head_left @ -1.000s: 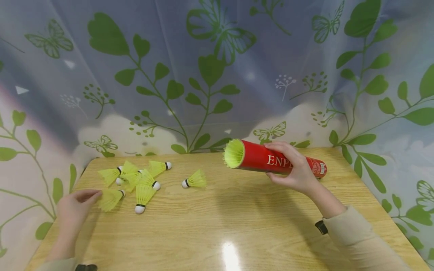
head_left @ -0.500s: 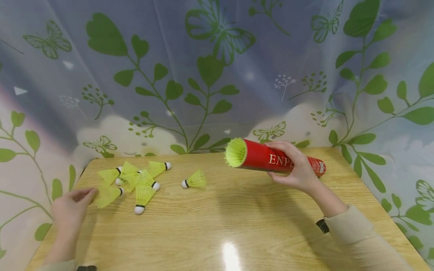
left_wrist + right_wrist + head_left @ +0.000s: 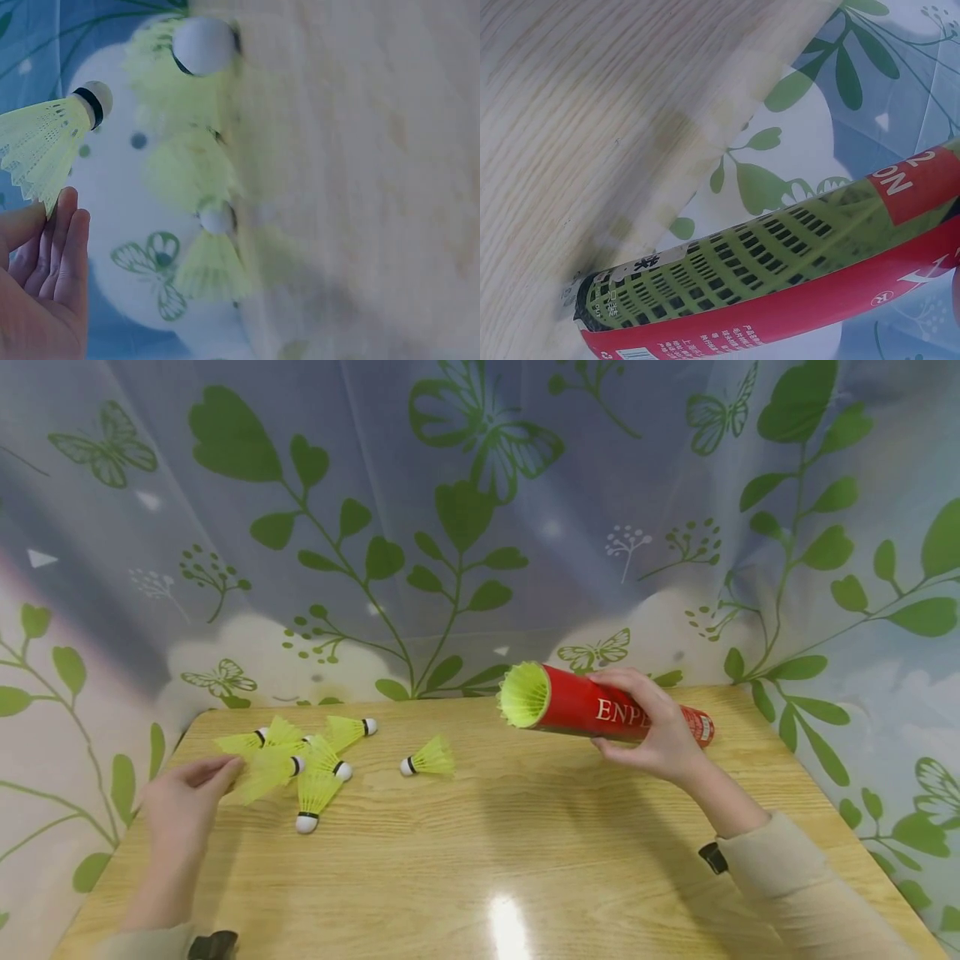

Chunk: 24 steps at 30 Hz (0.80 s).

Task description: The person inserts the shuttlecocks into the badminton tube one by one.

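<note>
Yellow with a white cork, a shuttlecock (image 3: 262, 774) is held up near the far left corner of the table (image 3: 450, 877), cork towards the right edge. The person's left hand (image 3: 183, 797) pinches the rim of its skirt between thumb and fingers. Just beyond, a loose pile (image 3: 318, 785) of others lies by the same corner, some overlapping. A lone shuttlecock (image 3: 431, 757) lies near the far edge, left of its middle. Over towards the far right corner, the right hand (image 3: 656, 727) grips a red tube (image 3: 573, 706), fingers and thumb curled round it. The tube tilts, its open end raised and facing left, filled by a yellow skirt (image 3: 523, 695); I can't tell whether its lower end touches the table. Behind the far edge hangs a leaf-patterned curtain (image 3: 337, 485).
</note>
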### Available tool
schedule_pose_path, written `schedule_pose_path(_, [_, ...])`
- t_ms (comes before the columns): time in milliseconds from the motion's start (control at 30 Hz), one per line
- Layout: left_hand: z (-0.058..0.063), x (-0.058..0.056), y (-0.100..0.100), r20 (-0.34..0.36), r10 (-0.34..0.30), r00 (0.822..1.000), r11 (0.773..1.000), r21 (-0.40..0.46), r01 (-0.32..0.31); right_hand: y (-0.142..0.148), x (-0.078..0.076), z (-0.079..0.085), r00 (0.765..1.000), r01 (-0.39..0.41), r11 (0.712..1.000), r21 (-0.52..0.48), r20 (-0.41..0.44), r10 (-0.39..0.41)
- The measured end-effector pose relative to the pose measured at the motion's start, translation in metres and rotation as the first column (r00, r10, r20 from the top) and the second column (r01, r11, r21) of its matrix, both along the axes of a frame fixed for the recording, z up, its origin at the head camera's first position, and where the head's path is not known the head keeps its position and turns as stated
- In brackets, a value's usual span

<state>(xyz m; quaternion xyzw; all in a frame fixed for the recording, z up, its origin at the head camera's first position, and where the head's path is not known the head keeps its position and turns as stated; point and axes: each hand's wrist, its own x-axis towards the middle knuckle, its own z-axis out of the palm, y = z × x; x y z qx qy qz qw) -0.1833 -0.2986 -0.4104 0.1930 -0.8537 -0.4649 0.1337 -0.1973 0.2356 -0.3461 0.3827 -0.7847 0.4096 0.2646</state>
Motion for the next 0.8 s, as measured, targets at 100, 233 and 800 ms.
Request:
schedule_pose_path(100, [0.005, -0.002, 0.008, -0.007, -0.012, 1.0, 0.999, 0.034, 0.012, -0.001, 0.0, 0.0, 1.0, -0.002, 1.0, -0.005, 0.001, 0.002])
schedule_pose_path(233, [0.016, -0.007, 0.02, -0.013, -0.032, 0.999, 0.997, 0.074, 0.033, -0.002, 0.0, 0.0, 1.0, 0.001, 1.0, -0.007, 0.001, -0.001])
schedule_pose_path(800, [0.083, -0.03, 0.105, -0.326, -0.156, 0.932, 0.977, 0.089, 0.195, -0.005, -0.002, 0.001, 1.0, -0.013, 1.0, -0.008, 0.002, 0.013])
